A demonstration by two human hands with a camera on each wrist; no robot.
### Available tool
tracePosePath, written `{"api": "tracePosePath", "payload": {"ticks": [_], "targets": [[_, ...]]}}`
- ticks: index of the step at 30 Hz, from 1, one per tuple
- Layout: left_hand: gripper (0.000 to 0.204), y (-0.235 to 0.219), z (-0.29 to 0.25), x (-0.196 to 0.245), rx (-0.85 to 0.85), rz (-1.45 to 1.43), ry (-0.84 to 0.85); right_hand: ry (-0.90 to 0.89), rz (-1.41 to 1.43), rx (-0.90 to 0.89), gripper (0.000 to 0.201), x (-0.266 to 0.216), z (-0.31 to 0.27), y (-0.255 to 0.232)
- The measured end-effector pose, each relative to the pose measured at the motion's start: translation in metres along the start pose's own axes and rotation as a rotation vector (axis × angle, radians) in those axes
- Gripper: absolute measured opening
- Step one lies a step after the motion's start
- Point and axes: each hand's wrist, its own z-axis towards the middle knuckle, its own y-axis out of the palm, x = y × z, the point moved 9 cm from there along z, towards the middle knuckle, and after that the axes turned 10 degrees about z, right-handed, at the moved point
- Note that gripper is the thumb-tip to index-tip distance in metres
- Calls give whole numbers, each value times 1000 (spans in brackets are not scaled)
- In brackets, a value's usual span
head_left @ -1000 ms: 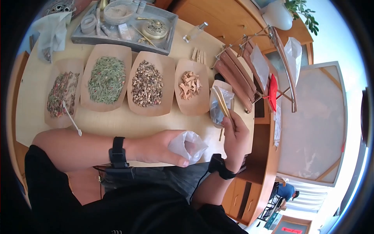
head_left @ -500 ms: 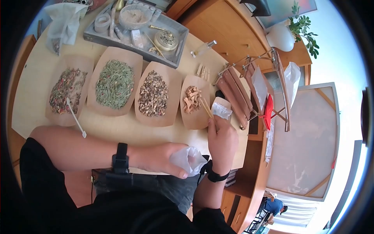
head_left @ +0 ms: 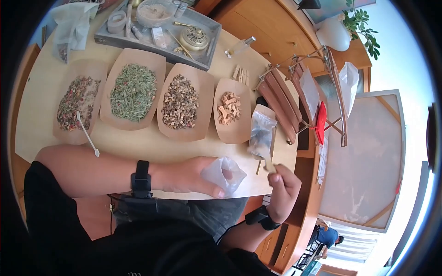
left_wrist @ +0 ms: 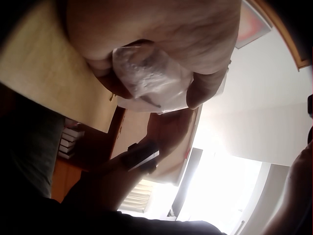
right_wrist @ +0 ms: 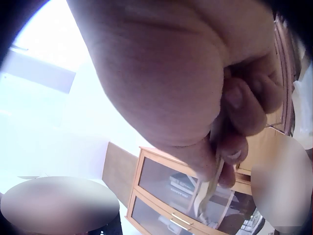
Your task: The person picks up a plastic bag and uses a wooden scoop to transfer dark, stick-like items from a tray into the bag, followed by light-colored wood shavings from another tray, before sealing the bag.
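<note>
The pale bench [head_left: 41,106] bears a row of brown trays [head_left: 140,56]. Over its near edge, the left hand's grip [head_left: 191,175] curls round a translucent bag [head_left: 217,177], mouth open; to the bag's right, the right hand's grip [head_left: 283,186] pinches a slim pale tool [head_left: 270,169], blurred at the tip.

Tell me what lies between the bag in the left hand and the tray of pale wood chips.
Only bare tabletop shows between the white bag and the tray of wood chips in the head view.

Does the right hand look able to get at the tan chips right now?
Probably yes: nothing covers the tan chips, though the right hand would approach with a pale tool pinched in it.
</note>
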Motion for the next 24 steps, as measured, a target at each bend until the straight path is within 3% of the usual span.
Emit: {"api": "tracePosePath", "payload": {"ticks": [2,8,11,12,14,17,24], "targets": [[68,-4,0,3,48,-12,-6,-76,0,-279,24,-10,-8,17],[63,-2,-1,2,41,14,-19,96,-33,-335,23,0,-23,18],[63,3,-3,13,20,-29,-29,95,32,-13,23,12,-10,-1],[63,2,-3,12,18,-28,-28,93,31,-12,23,15,1,9],[64,6,-5,7,-44,-47,-51,9,-285,105,24,17,23,15],[62,5,-5,8,-28,-25,-41,-115,-521,26,26,14,37,37],[61,3,-4,4,-25,-51,-23,-109,-607,107,26,12,45,57]]}}
